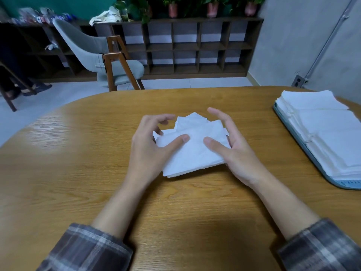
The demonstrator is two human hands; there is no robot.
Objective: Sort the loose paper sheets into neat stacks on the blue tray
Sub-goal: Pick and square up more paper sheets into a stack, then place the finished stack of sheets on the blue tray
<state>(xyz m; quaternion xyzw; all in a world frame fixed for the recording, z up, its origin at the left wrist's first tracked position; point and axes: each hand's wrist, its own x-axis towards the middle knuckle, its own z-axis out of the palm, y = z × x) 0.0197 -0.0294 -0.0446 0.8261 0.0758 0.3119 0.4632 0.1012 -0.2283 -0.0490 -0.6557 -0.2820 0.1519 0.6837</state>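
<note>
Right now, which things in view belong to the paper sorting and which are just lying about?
Job: loose sheets, left hand and right hand on them, blue tray, stacked sheets on it.
Lying about: grey chair, cubby shelf, potted plants, wall socket.

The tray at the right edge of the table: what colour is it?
Blue-grey tray, best seen in the head view; white paper stacks cover most of it.

A small pile of loose sheets (192, 151), white and soft-looking, lies flat in the middle of the desk (78, 163), untidy, with corners fanned out at its far edge. Well apart to the right, the blue tray (343, 185) sits near the desk's edge, carrying neat white stacks (322, 124) laid side by side.
</note>
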